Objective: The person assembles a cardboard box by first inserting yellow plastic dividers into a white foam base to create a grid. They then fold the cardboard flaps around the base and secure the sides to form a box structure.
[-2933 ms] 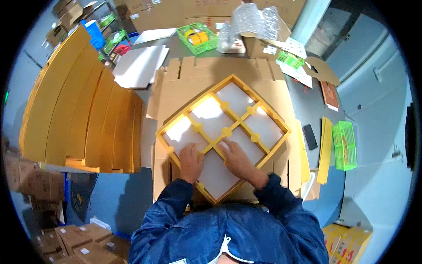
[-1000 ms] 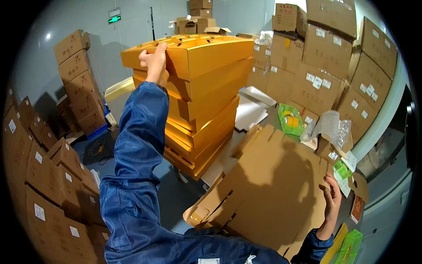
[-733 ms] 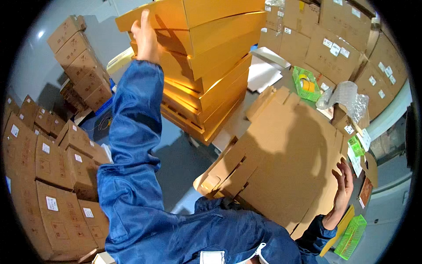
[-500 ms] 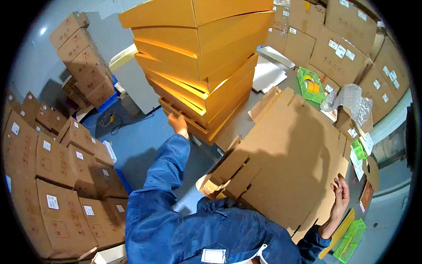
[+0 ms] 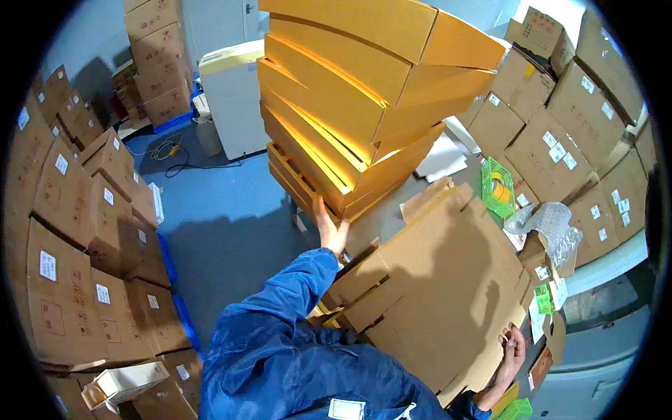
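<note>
Now my left hand (image 5: 329, 227) reaches up, arm stretched, fingers flat against the bottom of the yellow stack (image 5: 364, 119). My right hand (image 5: 509, 353) curls its fingers over the near right edge of the flat brown carton (image 5: 441, 287), gripping it. That carton lies on the grey counter (image 5: 392, 213), just right of the stack. Left of the stack is blue floor (image 5: 224, 217) and walls of brown boxes (image 5: 77, 231).

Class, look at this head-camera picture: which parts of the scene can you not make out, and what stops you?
- Left hand fingertips: head view, hidden under the stack of yellow boxes.
- Right hand palm: hidden behind the big cardboard sheet.
- Table under the sheet: covered.
- Stack's top: cut off by the upper edge.
</note>
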A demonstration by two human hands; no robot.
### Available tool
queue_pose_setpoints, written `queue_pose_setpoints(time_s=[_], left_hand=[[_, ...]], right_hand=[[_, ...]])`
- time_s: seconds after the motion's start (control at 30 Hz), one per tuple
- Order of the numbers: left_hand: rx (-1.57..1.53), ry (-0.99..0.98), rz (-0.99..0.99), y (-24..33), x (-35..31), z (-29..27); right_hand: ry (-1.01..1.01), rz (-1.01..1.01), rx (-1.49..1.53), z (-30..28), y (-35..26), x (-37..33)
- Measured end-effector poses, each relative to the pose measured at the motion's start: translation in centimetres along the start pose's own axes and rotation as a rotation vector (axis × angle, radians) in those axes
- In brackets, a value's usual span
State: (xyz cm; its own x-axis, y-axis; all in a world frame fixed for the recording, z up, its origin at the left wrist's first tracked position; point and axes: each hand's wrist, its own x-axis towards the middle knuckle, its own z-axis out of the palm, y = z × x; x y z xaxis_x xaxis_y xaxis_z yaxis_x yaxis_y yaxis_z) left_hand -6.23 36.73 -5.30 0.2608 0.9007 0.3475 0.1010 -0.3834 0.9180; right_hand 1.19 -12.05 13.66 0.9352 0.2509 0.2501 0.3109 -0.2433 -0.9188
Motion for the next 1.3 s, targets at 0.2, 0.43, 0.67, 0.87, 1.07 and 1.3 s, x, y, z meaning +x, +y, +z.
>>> queue_pose_setpoints(time_s=[0.2, 0.43, 0.67, 0.87, 1.07, 1.3], left_hand=[[0.011, -0.035, 0.072, 4.1, 2.2, -1.1], [0.134, -0.012, 0.398, 12.3, 4.4, -2.0], [0.359, -0.057, 0.507, 13.6, 7.7, 0.0], [0.38, -0.07, 0.517, 14.2, 7.6, -0.2], [0.099, 0.186, 0.65, 17.9, 7.4, -2.7], [0.174, 0.11, 0.797, 23.8, 11.1, -1.9]], right_hand=[[-0.034, -0.048, 0.053, 2.3, -0.4, 1.0], [0.01, -0.046, 0.067, 1.4, -0.2, 0.0], [0.056, -0.056, 0.149, 1.0, 0.6, -1.0], [0.095, 0.007, 0.15, 0.9, 1.0, -1.4], [0.056, -0.015, 0.198, 1.4, 2.4, -1.7], [0.099, 0.03, 0.096, 1.9, 0.2, -2.3]])
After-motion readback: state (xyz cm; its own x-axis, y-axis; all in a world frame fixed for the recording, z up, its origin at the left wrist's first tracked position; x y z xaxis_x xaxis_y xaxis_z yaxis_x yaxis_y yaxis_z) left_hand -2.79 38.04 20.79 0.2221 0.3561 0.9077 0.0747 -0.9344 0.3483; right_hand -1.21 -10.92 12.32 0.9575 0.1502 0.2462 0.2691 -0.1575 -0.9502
